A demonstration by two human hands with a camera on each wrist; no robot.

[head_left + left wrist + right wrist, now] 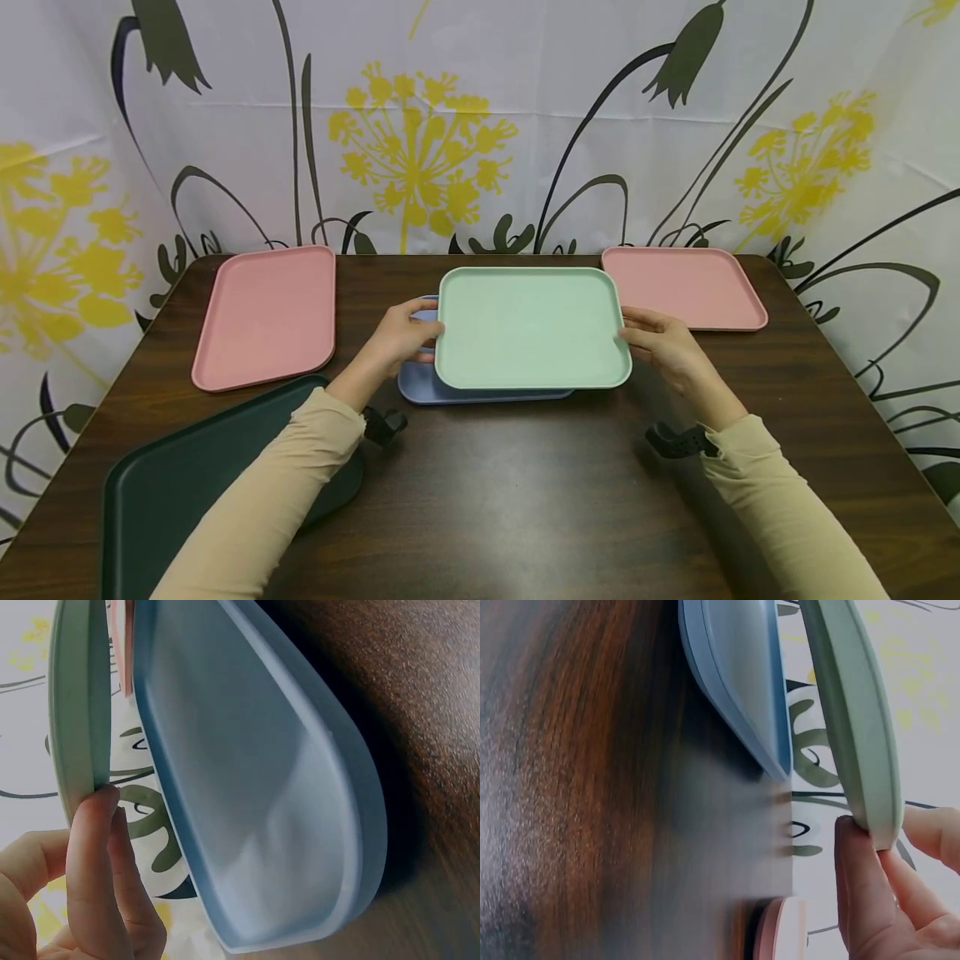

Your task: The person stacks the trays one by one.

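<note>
A light green rectangular tray [532, 329] is held level above a blue tray [480, 396], which it mostly covers in the head view. My left hand [406, 337] pinches the green tray's left end, thumb on the rim and fingers beneath. At the opposite end, my right hand [663, 346] grips the rim the same way. Both wrist views show a gap between the raised green tray [79, 705] and the blue tray [742, 682], which lies on the table.
One pink tray [270, 317] lies at the table's back left, another pink tray [682, 287] at the back right. A large dark green tray [195, 467] sits at the front left, partly under my left forearm. Behind the brown table [510, 500] hangs a flowered curtain [465, 50].
</note>
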